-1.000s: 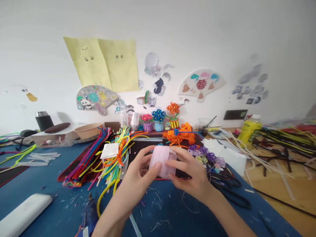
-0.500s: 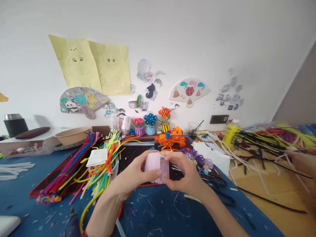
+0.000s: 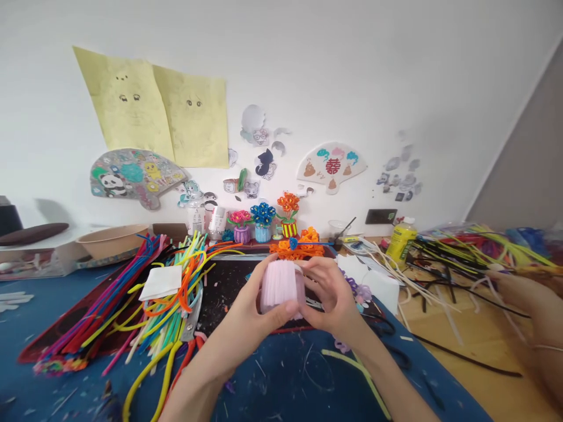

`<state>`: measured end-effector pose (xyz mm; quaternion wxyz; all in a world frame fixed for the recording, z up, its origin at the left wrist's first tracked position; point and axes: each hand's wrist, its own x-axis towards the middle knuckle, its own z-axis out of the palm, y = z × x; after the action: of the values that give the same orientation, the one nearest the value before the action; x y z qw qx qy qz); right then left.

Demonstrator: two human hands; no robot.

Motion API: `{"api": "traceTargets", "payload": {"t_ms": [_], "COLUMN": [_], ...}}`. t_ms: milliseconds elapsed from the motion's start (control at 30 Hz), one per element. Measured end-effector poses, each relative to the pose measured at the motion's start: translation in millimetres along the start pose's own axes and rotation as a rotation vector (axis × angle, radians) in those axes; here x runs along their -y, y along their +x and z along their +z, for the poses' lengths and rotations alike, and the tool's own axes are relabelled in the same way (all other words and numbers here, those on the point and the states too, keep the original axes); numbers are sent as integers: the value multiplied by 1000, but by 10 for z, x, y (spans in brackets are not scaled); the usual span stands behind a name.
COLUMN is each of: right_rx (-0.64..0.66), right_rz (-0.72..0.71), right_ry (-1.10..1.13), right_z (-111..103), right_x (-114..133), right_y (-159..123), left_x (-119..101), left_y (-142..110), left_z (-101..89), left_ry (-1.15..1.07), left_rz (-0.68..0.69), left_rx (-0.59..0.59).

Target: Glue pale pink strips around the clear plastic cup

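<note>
Between my two hands is a small clear cup (image 3: 281,287), its side lined with pale pink pipe cleaners standing side by side. My left hand (image 3: 259,299) wraps round its left side, the thumb lying across the front low down. On the other side my right hand (image 3: 328,290) closes on the cup with curled fingers near the rim and the thumb low. The cup is held above the front of a dark tray (image 3: 220,293). My fingers hide part of its right side.
Bundled colourful pipe cleaners (image 3: 171,305) lie on the left. Behind stand small pipe-cleaner flower pots (image 3: 263,225) and an orange pipe-cleaner piece (image 3: 303,243). Scissors (image 3: 391,340) lie right of my forearm. Farther right are a yellow bottle (image 3: 401,240) and another person's hand (image 3: 514,293).
The cup has turned in my hands, so more of its pink-covered side faces me. My view has shifted slightly. The other person's hand at the right has come further into view.
</note>
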<state>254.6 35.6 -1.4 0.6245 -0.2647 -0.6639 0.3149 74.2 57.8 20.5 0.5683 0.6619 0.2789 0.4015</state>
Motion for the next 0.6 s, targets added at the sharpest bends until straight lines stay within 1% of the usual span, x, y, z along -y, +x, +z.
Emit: {"api": "traceTargets", "payload": {"t_ms": [133, 267, 433, 600], "right_rx": [-24, 13, 33, 16], "right_rz": [-5, -64, -126, -187], "right_ry": [3, -87, -259, -340], "right_z": [-22, -69, -104, -95], "right_x": [-39, -115, -129, -87], "right_y": [-3, -3, 19, 30], "left_x": [29, 18, 30, 44], "left_y": [64, 72, 47, 47], "left_z": [62, 60, 72, 130], "left_ry": [153, 259, 249, 201], "left_rz": [106, 117, 136, 118], "left_rx": [-96, -113, -66, -145]}}
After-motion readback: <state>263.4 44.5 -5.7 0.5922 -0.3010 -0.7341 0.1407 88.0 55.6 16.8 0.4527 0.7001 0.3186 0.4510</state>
